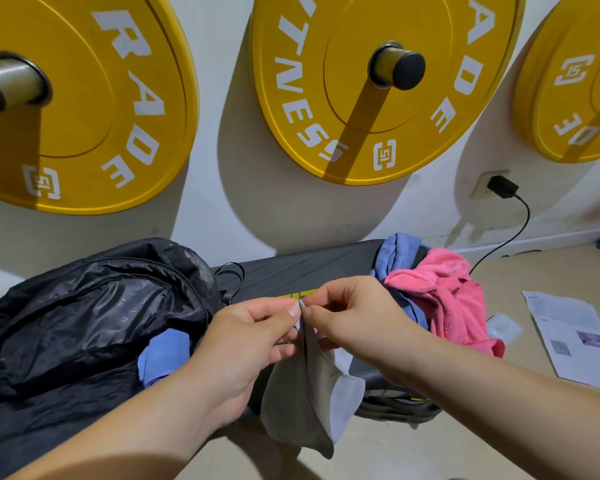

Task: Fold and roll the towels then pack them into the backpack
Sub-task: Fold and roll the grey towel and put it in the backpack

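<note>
A grey towel (305,393) hangs in front of the bench, pinched at its top edge by both hands. My left hand (246,337) and my right hand (357,317) meet at that edge, thumbs and fingertips almost touching. A black backpack (84,313) lies open on the left of the bench, with a blue towel (165,356) showing in its mouth. A pink towel (447,299) and another blue towel (397,252) lie crumpled in a heap on the right end of the bench.
The dark bench (309,268) stands against a white wall hung with yellow weight plates (378,84). A charger cable (510,230) runs from a wall socket down to the floor. Printed papers (568,337) lie on the floor at the right.
</note>
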A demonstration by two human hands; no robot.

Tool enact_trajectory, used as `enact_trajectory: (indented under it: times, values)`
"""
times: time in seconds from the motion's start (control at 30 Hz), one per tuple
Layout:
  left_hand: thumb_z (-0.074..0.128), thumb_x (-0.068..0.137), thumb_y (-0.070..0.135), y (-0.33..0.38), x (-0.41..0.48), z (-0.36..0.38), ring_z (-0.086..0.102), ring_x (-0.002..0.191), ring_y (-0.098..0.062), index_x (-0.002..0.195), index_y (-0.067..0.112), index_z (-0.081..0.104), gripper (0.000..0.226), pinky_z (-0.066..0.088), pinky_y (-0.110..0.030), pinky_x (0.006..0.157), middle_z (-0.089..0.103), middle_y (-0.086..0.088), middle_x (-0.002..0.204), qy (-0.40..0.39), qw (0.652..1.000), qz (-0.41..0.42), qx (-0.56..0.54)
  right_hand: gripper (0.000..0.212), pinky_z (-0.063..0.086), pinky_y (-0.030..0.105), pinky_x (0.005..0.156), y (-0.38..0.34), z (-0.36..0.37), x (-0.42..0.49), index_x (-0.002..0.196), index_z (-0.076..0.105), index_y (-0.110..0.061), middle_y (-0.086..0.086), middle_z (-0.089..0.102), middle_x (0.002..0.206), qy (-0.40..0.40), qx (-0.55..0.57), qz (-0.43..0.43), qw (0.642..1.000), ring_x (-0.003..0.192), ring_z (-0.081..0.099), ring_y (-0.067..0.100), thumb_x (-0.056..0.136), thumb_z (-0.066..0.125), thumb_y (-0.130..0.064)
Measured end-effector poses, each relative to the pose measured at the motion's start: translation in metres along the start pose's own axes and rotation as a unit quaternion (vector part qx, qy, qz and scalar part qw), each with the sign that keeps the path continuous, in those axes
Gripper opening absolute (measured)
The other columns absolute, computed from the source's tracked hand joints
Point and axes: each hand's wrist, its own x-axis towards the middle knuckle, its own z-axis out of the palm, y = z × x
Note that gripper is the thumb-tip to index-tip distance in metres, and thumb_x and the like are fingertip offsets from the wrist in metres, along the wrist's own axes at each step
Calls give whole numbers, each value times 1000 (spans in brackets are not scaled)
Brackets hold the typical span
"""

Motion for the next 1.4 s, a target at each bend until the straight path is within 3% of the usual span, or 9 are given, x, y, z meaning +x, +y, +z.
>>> enact_trajectory:
  times: [0.23, 0.33, 0.5, 0.63, 0.8, 0.9, 0.97, 1.07, 1.4]
  values:
    - [81, 79, 3, 9, -8, -3, 76, 85, -27, 98, 8, 76, 20, 56, -35, 77, 77, -20, 91, 13, 998, 56, 29, 46, 57, 41, 98, -7, 10, -13, 103, 78, -3, 23, 76, 104, -97, 215, 53, 970, 105, 74, 32, 79, 46, 19]
    - [75, 83, -4, 12, -10, -5, 77, 79, -21, 95, 9, 77, 17, 61, -31, 75, 78, -14, 85, 25, 991, 93, 88, 43, 61, 32, 88, -8, 8, -12, 105, 76, 1, 19, 77, 103, -84, 251, 72, 962, 93, 77, 25, 87, 43, 22]
    - [67, 93, 9, 14, -11, -6, 70, 68, -4, 92, 16, 76, 11, 52, -15, 64, 77, 2, 75, 22, 981, 119, 154, 22, 62, 36, 86, 5, 2, -1, 99, 76, -10, 17, 76, 100, -6, 96, 10, 995, 94, 74, 34, 92, 61, 4]
    - [54, 102, 8, 21, -15, -8, 71, 77, -11, 99, 10, 64, 11, 50, -24, 72, 77, -4, 83, -54, 981, 128, 137, 37, 57, 23, 82, 8, -11, 6, 112, 72, -29, -4, 71, 113, -28, -83, -69, 994, 103, 68, 12, 81, 81, -11]
    - [50, 103, 7, 42, -25, -13, 60, 65, -10, 97, 11, 61, 13, 46, -18, 58, 67, -4, 72, -60, 978, 183, 75, 29, 58, 52, 83, 10, -22, 6, 92, 71, -13, 15, 74, 92, -132, -69, -73, 986, 79, 66, 14, 73, 89, -25]
    - [52, 102, 8, 47, -22, -18, 53, 68, -17, 94, 16, 63, 16, 41, -27, 60, 63, -9, 77, -3, 975, 214, 57, 21, 59, 36, 72, 13, -29, 7, 78, 67, -21, -4, 71, 76, -159, -124, -78, 976, 71, 62, 4, 77, 88, -22]
    - [52, 102, 9, 47, -17, -23, 48, 69, -21, 95, 16, 63, 15, 37, -31, 61, 61, -12, 79, 34, 972, 226, 57, 27, 45, 23, 58, 19, -33, 9, 71, 59, -20, -10, 58, 64, -159, -205, -58, 964, 60, 51, 2, 80, 85, -26]
    - [53, 102, 10, 45, -11, -30, 46, 72, -21, 99, 16, 63, 12, 36, -32, 62, 59, -13, 81, 62, 969, 231, 56, 21, 44, 24, 59, 38, -43, 14, 74, 61, -20, -12, 57, 66, -151, -280, -13, 948, 60, 49, 4, 83, 78, -28]
    - [53, 102, 17, 30, 8, -57, 52, 76, -23, 102, 17, 62, 9, 40, -39, 72, 66, -20, 87, 148, 956, 208, 147, 18, 51, 29, 64, 54, -77, 18, 74, 67, -14, 0, 66, 68, -51, -105, 65, 991, 66, 62, 12, 83, 83, -17]
